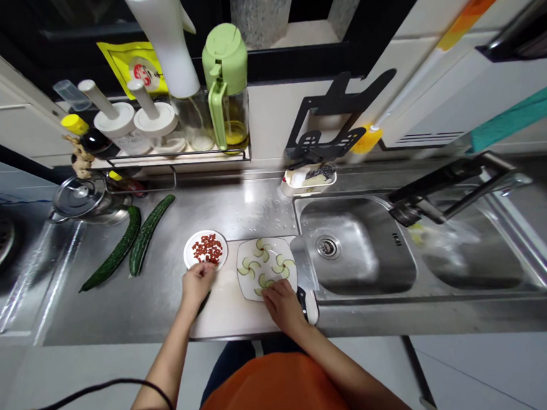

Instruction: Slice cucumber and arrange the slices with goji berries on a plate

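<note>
My left hand (198, 288) is at the front edge of a small round white plate (187, 253) of red dried berries (207, 248), which look like goji berries. Its fingertips are pinched together; whatever they hold is hidden. On the squarish white plate (244, 292), pale green-edged cucumber slices (248, 268) lie in pinwheel clusters. My right hand (284, 304) reaches over that plate's front edge, fingers bent together and down at the nearest cluster, partly covering it. What is between those fingertips cannot be made out.
Both plates rest at a white cutting board (229, 317). A cleaver (304, 264) lies right of the square plate, beside the double sink (360, 242). Two whole cucumbers (151, 234) and a lidded pot (83, 196) are left. A rack (176, 157) holds bottles and jars behind.
</note>
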{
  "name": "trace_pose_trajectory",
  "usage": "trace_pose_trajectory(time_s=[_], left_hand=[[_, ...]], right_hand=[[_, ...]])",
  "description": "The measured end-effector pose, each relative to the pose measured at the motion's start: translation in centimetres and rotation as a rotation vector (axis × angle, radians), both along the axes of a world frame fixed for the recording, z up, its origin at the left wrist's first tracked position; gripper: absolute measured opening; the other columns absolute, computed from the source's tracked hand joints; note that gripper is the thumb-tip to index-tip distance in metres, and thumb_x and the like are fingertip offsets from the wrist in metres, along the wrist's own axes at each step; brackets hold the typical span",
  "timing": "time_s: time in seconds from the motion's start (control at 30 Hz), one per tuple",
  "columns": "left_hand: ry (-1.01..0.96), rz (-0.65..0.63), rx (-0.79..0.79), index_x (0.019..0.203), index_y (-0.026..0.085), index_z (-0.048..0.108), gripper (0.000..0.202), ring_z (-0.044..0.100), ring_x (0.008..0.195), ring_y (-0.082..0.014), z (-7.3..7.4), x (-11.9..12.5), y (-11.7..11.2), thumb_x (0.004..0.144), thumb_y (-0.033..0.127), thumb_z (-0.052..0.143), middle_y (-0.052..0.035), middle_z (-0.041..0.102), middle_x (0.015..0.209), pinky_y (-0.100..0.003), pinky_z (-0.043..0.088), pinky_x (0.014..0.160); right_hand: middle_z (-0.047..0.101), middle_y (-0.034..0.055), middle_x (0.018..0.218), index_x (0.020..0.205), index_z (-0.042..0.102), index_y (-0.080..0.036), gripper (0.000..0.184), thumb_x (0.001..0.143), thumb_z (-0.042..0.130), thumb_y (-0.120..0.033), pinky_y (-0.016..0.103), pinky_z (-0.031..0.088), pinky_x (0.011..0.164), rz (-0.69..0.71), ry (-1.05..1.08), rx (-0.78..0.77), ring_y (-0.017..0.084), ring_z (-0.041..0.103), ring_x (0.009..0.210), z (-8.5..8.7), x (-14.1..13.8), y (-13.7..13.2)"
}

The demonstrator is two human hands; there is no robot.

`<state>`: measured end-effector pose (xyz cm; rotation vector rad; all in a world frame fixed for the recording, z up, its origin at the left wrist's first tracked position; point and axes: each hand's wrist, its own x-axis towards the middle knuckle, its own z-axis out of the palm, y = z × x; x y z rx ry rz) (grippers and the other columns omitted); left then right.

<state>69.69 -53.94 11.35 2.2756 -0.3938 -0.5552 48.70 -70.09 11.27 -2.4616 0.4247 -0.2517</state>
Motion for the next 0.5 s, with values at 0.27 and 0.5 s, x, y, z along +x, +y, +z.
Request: trace_pose_trajectory(time_s=[0.27,0.5], left_hand=[[0.109,-0.310,-0.078,0.077,0.018,0.068,0.018,0.052,0.062,-0.0113,0.0,-8.1,-4.7,0.077,0.029,0.054,-0.0011,0.061,0.069,-0.022,0.039,0.060],[0.060,-0.441,0.000,0.074,0.017,0.067,0.015,0.054,0.069,-0.0132,-0.7,-10.8,-6.9,0.078,0.022,0.053,-0.0032,0.061,0.071,-0.025,0.040,0.066]], right_hand=[[0.059,0.0064,0.080,0.090,0.066,-0.020,0.019,0.086,0.047,-0.018,0.034,0.040,0.076,-0.112,0.019,-0.009,0.020,0.047,0.084,-0.3,-1.2,-1.5],[0.059,0.0067,0.080,0.090,0.066,-0.019,0.020,0.087,0.046,-0.018,0.034,0.039,0.076,-0.144,0.030,-0.003,0.020,0.046,0.083,-0.6,-2.1,-1.6]])
